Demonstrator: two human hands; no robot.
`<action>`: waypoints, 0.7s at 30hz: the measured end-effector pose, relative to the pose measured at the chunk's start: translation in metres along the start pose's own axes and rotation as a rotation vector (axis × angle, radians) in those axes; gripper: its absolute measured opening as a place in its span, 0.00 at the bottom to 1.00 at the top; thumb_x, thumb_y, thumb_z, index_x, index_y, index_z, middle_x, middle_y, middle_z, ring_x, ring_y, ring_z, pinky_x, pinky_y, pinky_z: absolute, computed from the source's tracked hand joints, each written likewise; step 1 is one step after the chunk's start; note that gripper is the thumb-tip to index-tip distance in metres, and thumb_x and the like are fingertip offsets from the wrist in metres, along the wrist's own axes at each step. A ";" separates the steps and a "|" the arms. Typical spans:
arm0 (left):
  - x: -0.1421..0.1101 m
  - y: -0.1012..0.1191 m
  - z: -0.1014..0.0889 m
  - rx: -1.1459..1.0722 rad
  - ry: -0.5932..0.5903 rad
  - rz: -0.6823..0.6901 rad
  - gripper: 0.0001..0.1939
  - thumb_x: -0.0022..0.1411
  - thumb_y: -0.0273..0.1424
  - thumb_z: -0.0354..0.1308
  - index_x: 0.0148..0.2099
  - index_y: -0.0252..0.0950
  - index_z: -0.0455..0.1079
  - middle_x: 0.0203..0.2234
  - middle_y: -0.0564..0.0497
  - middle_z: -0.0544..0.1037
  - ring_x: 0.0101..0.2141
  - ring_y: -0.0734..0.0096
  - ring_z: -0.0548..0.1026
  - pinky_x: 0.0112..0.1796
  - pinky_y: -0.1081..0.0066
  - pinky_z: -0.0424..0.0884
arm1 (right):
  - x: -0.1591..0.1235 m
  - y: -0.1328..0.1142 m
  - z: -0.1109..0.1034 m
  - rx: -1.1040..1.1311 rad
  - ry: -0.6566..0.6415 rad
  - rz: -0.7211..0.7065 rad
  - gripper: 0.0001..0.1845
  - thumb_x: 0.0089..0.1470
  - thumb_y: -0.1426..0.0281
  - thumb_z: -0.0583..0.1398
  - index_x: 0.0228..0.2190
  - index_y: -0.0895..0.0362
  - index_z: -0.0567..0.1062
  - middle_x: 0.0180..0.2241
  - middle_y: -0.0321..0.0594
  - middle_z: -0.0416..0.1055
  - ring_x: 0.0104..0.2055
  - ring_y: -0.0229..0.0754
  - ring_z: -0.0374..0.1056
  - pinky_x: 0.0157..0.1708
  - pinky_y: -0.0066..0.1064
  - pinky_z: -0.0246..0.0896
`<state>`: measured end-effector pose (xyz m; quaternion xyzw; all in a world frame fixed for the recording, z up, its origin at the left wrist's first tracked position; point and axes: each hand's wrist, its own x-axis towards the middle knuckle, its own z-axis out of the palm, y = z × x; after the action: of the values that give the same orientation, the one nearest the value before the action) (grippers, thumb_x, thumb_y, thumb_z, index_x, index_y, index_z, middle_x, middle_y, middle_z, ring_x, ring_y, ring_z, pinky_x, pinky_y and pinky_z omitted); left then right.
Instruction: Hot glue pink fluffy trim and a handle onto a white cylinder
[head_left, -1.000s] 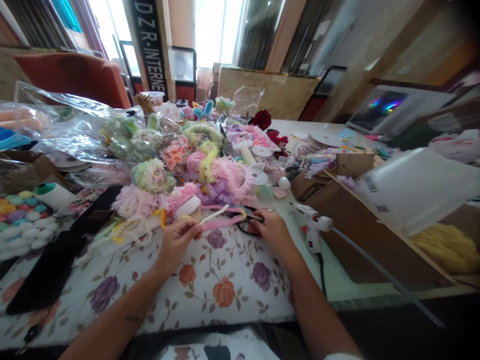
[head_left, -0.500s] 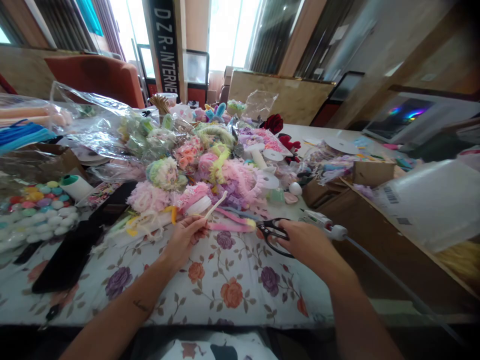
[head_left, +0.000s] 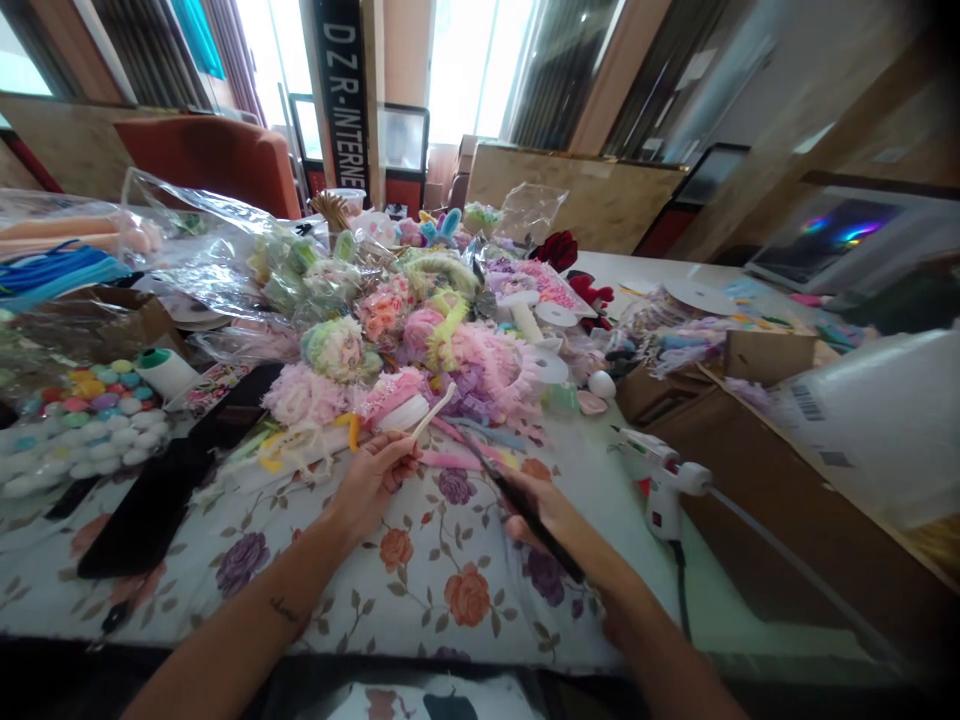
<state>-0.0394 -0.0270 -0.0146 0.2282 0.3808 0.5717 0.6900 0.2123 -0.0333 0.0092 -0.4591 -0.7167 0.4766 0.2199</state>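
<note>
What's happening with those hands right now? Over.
Left hand pinching white strip. Right hand gripping black scissors. Pink strip lying between the hands.

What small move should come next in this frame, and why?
Probably bring the scissors in the right hand to the white strip: the left hand holds it with one end free, and the scissors point its way, apparently without touching.
</note>
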 end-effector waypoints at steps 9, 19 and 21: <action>0.001 0.002 0.001 0.030 0.022 -0.016 0.14 0.42 0.33 0.74 0.29 0.32 0.75 0.27 0.49 0.81 0.29 0.75 0.78 0.30 0.80 0.74 | 0.017 0.006 0.022 -0.045 -0.118 0.022 0.28 0.46 0.46 0.64 0.22 0.55 0.61 0.24 0.30 0.52 0.27 0.36 0.50 0.26 0.28 0.41; 0.000 -0.001 0.000 0.073 0.000 0.005 0.13 0.41 0.33 0.74 0.26 0.33 0.74 0.25 0.52 0.80 0.27 0.77 0.77 0.32 0.80 0.74 | 0.015 0.002 0.023 -0.021 -0.131 0.021 0.24 0.47 0.51 0.64 0.22 0.55 0.60 0.24 0.30 0.53 0.27 0.35 0.50 0.26 0.28 0.42; 0.001 -0.002 -0.001 0.067 -0.008 0.011 0.13 0.42 0.32 0.74 0.27 0.33 0.75 0.25 0.52 0.80 0.27 0.77 0.77 0.32 0.80 0.74 | 0.014 0.003 0.024 -0.025 -0.128 0.012 0.24 0.48 0.53 0.64 0.22 0.55 0.60 0.24 0.30 0.53 0.27 0.35 0.50 0.26 0.27 0.43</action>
<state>-0.0388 -0.0266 -0.0169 0.2556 0.3957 0.5616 0.6802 0.1887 -0.0320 -0.0058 -0.4347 -0.7326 0.4971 0.1650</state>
